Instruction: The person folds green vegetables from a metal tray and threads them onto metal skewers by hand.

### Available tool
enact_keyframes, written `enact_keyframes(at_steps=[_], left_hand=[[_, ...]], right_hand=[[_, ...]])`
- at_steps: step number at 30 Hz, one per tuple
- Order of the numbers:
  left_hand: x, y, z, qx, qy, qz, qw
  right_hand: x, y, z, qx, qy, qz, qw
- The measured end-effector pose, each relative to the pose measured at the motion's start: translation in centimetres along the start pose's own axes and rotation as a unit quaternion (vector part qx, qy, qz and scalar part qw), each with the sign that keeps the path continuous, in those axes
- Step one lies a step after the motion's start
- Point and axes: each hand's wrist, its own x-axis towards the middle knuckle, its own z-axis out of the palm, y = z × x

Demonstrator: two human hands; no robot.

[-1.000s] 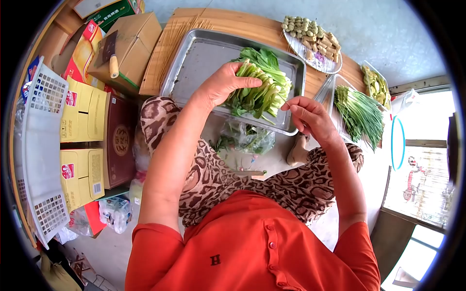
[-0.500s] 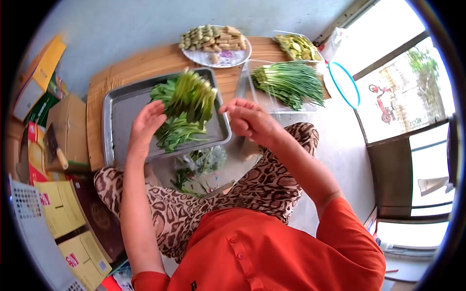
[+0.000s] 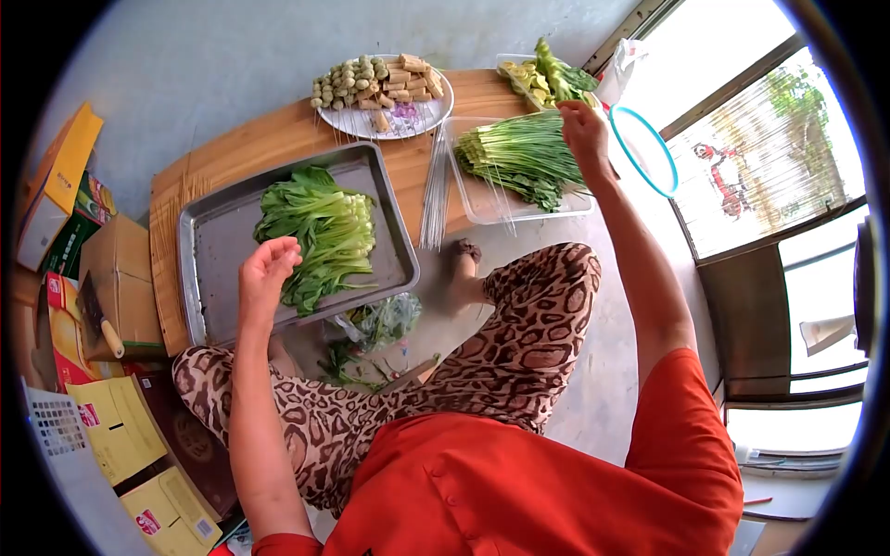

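Right now your leafy greens point(image 3: 324, 232) lie inside the metal tray point(image 3: 218, 278), spread in a dense row of side-by-side bunches. Their broad leaves are a glossy deep green, fanning towards the tray's left and lower edges, while the pale, cut stems line up towards its right wall, light green to nearly white at the ends.

Your left hand point(image 3: 264, 276) is loosely curled over the tray's near side, beside the leaves, thumb and fingers slightly apart and holding nothing that shows. Your right hand point(image 3: 586, 137) is raised well to the right of the tray, fingertips drawn together; you can't tell from this view whether they pinch the leafy bunch point(image 3: 554, 72) just beyond them. Nearer the tray's right side are thin skewers point(image 3: 435, 195) and a pile of chives point(image 3: 524, 148).
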Motion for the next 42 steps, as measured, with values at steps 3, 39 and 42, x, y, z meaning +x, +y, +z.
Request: enact_keyframes(at_steps=[3, 39, 42], left_hand=[[-0.1, 0.1, 0.3, 0.013, -0.004, -0.014, 1.000], [-1.0, 1.2, 2.7, 0.106, -0.048, 0.032, 0.993], [-1.3, 1.7, 2.7, 0.133, -0.076, 0.042, 0.987]], right_hand=[[0.0, 8.9, 4.6, -0.222, -0.007, -0.029, 0.975], [-15.3, 4.9, 15.7, -0.297, -0.290, 0.013, 0.910], [-16.0, 5.9, 17.3, -0.304, -0.298, 0.095, 0.900]])
